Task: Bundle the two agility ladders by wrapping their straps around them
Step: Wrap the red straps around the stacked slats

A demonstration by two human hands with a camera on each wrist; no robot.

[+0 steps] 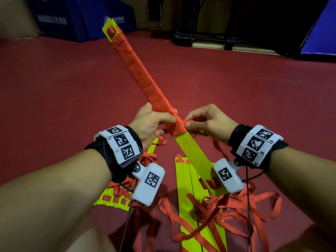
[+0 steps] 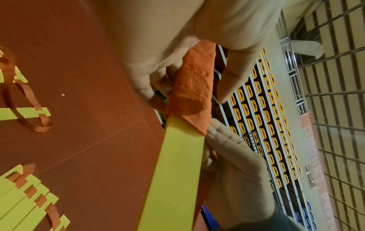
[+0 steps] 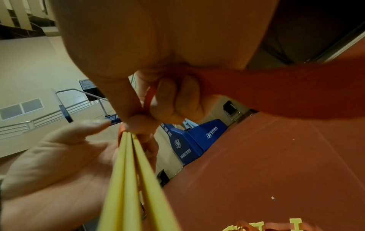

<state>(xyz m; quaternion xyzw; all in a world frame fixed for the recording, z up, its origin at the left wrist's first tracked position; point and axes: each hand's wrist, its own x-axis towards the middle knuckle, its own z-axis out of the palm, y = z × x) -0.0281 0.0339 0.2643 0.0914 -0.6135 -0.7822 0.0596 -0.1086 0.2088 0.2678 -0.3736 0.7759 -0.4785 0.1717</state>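
Red strap [image 1: 188, 122] pinched, right hand [image 1: 207, 120]; left hand [image 1: 151, 122] grips maybe three slats [image 3: 130, 179].

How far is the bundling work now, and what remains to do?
Done: red strap covers the far part of the held bundle, nearly to its end. In hand: the left hand grips the wrapped part while the right hand pinches the strap at the wrap's edge. Left: the bare yellow near part, and the loose rungs on the floor amid tangled straps.
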